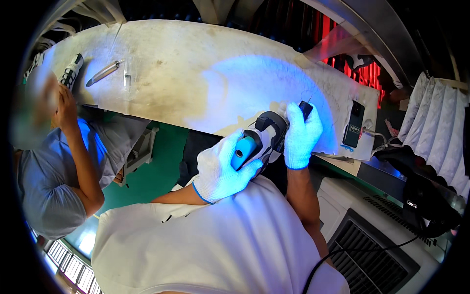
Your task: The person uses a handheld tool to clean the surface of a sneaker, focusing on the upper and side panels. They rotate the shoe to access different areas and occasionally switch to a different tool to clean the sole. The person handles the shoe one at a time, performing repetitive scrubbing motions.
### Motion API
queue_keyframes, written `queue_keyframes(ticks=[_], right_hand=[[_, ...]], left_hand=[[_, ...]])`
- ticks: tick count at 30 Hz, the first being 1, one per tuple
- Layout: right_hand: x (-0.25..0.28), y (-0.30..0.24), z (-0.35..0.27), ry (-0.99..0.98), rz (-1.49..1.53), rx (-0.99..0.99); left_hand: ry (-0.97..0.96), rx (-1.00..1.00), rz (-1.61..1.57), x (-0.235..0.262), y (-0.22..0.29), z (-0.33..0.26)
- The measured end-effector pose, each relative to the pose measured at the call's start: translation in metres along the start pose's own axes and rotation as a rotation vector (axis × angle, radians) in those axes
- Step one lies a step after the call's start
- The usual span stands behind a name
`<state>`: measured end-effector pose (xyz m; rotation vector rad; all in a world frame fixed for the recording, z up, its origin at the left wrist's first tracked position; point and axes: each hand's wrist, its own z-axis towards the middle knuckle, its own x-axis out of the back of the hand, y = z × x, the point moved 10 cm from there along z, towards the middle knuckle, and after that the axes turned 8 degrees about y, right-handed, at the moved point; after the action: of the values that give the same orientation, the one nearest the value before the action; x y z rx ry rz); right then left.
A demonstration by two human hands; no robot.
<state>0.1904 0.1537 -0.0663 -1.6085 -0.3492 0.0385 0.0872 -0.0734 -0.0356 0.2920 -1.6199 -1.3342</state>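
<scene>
A black, white and grey sneaker [270, 128] is held over the table's near edge, in front of my chest. A blue shoe last [244, 151] with a dark round hole fills its opening. My left hand [223, 169], in a white knit glove, is closed round the heel end and the last. Beside the toe end, my gloved right hand [302, 139] is closed on a small black tool [306, 109]. Thin strands seem to stick out of the tool's far end, too fine to make out. Blue light falls on both gloves and the shoe.
A stained pale worktable [161, 73] curves across. A black phone [353, 122] lies at its right end, a slim knife-like tool [104, 73] at left. A co-worker [58, 171] sits at left near another sneaker [72, 71]. A vented machine [367, 245] stands at lower right.
</scene>
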Motion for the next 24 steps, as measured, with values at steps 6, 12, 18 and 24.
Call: queue_keyframes(ticks=[6, 12, 18, 24], right_hand=[[-0.015, 0.006, 0.012, -0.080, -0.024, -0.014], [-0.024, -0.009, 0.010, -0.231, 0.196, -0.004], [-0.044, 0.004, 0.022, -0.475, 0.276, -0.055], [-0.046, -0.008, 0.012, -0.463, 0.256, -0.041]], left_hand=[[0.075, -0.034, -0.054, 0.000, 0.001, 0.003], [0.131, -0.094, -0.031, 0.010, 0.013, 0.009], [0.120, -0.084, -0.036, 0.013, 0.009, 0.013], [0.030, 0.009, -0.067, 0.007, -0.005, 0.013]])
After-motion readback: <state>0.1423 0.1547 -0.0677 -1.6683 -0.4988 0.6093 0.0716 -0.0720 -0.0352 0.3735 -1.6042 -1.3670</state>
